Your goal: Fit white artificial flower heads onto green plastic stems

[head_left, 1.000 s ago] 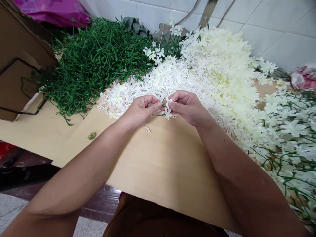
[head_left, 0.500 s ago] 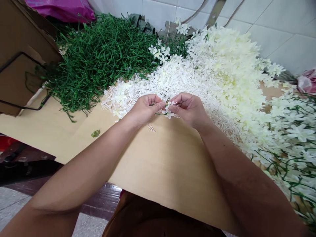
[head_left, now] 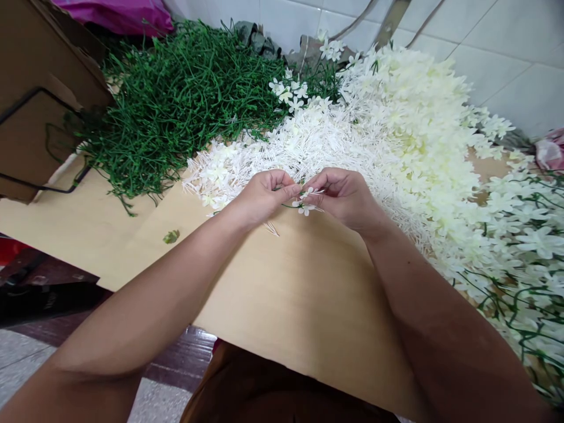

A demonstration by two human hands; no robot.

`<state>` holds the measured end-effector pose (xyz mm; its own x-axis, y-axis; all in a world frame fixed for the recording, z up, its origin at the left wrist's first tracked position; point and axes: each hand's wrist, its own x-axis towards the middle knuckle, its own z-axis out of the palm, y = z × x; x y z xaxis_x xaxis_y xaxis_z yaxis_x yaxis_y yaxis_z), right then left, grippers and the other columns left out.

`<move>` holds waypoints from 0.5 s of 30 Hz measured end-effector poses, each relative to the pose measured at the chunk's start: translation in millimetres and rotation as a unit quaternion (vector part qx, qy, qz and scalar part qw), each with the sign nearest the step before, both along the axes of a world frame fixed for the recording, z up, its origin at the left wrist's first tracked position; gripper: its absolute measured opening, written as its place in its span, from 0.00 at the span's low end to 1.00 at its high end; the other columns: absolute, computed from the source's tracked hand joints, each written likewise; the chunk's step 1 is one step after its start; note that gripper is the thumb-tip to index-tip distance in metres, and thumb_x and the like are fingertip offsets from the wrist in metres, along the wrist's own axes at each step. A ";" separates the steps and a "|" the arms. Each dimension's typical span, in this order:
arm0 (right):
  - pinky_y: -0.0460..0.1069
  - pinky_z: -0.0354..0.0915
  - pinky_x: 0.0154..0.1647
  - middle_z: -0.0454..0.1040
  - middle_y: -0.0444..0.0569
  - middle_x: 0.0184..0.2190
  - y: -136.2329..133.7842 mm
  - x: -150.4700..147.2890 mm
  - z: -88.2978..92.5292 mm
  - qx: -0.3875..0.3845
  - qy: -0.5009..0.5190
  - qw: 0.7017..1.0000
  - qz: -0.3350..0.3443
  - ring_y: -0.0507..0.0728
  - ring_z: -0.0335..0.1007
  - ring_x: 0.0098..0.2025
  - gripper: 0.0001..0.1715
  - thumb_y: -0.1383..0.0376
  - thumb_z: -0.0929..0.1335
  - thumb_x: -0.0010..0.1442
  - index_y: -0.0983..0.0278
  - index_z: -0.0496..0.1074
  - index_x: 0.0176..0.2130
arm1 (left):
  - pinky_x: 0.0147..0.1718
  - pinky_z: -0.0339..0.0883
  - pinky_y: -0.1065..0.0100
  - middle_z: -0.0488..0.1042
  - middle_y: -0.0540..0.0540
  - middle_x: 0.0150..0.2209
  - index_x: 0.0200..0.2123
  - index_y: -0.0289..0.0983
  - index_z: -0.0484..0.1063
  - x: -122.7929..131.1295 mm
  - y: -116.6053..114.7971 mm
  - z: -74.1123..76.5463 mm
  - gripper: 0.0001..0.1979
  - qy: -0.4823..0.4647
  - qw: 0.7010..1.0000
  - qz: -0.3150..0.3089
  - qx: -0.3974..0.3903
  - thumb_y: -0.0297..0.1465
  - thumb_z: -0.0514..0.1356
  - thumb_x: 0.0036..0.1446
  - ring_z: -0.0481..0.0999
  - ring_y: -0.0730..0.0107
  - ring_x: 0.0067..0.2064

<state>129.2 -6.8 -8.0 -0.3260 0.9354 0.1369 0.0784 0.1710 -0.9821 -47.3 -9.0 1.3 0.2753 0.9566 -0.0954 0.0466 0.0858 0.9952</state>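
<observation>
Thumb and fingertips of my left hand (head_left: 268, 197) pinch a thin green plastic flower stem, which bears small white artificial flowers (head_left: 305, 208). Close against it, my right hand (head_left: 346, 197) is closed in a pinch at the blossoms, with thin white stamens (head_left: 317, 191) poking out between the fingers. The fingers hide where stem and white parts meet. Just beyond both hands spreads a heap of loose white stamens (head_left: 317, 138). A few stray stamens (head_left: 272, 228) lie on the brown board (head_left: 282, 282) under my left wrist.
Green plastic stems (head_left: 194, 100) are heaped at the back left, beside a cardboard box (head_left: 39, 100) with a black wire frame. Loose white petals (head_left: 418, 117) pile up at the back right. Finished-looking flower sprays (head_left: 524, 264) lie at the right. A tiled wall (head_left: 497, 47) stands behind.
Both hands remain together, pinching the flower stem and white parts. In the picture they sit slightly further right, along with the whole scene. The fingers have shifted only a little.
</observation>
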 end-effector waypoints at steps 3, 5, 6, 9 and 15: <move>0.48 0.64 0.29 0.73 0.45 0.24 0.4 0.3 1.8 0.004 -0.015 1.000 0.011 0.50 0.67 0.27 0.21 0.55 0.79 0.41 0.65 0.70 0.24 | 0.20 0.46 0.73 0.60 0.56 0.17 0.22 0.35 0.65 -1.6 -0.5 0.6 0.20 0.001 1.000 -0.025 0.000 0.41 0.71 0.41 0.55 0.81 0.20; 0.48 0.64 0.29 0.72 0.45 0.25 0.1 1.2 3.5 -0.001 -0.025 0.999 0.024 0.50 0.67 0.27 0.21 0.55 0.79 0.41 0.65 0.70 0.24 | 0.20 0.46 0.74 0.61 0.56 0.17 0.22 0.35 0.65 -2.6 -0.8 0.1 0.17 0.004 0.999 -0.042 -0.006 0.37 0.69 0.43 0.55 0.82 0.20; 0.48 0.65 0.29 0.72 0.45 0.26 -0.1 1.7 4.2 -0.005 -0.028 0.999 0.030 0.50 0.67 0.27 0.21 0.55 0.79 0.41 0.65 0.70 0.24 | 0.20 0.47 0.75 0.62 0.56 0.17 0.23 0.34 0.65 -2.9 -1.0 -0.3 0.15 0.003 0.999 -0.048 -0.008 0.35 0.68 0.44 0.55 0.82 0.20; 0.48 0.64 0.30 0.73 0.46 0.28 -0.6 3.2 5.2 -0.016 -0.026 0.998 0.052 0.50 0.67 0.29 0.21 0.56 0.80 0.41 0.65 0.70 0.24 | 0.21 0.49 0.76 0.65 0.54 0.19 0.23 0.33 0.65 -2.5 -1.8 -1.6 0.11 -0.013 0.998 -0.064 -0.015 0.30 0.65 0.46 0.59 0.82 0.21; 0.47 0.62 0.27 0.72 0.45 0.26 -0.4 2.8 5.4 -0.035 -0.019 0.997 0.070 0.49 0.66 0.26 0.22 0.57 0.80 0.40 0.65 0.68 0.23 | 0.21 0.47 0.76 0.63 0.55 0.18 0.22 0.33 0.64 0.5 -1.7 -2.7 0.09 -0.015 0.997 -0.076 -0.009 0.26 0.62 0.49 0.56 0.84 0.20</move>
